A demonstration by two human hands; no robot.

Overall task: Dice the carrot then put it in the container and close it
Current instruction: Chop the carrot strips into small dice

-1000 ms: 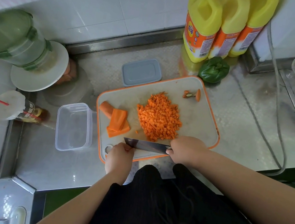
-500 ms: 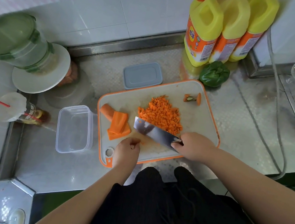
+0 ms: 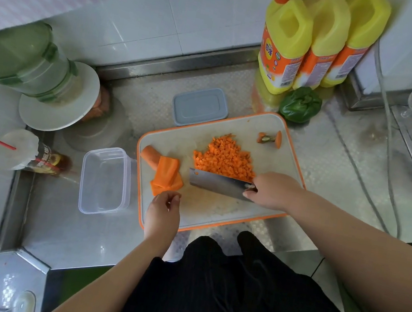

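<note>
Carrot dice (image 3: 224,159) touch right hand's (image 3: 274,191) cleaver (image 3: 218,184).

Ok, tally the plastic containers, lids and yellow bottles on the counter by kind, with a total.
Yellow bottles: 3
Clear container: 1
Grey lid: 1
Total: 5

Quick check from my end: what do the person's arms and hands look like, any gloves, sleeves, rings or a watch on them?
Both forearms are bare right up to the frame edge, with no sleeves showing. The left hand and right hand wear no gloves, and no ring, watch or bracelet shows on the visible fingers or wrists. The only clothing in view is a black garment below the arms.
</note>
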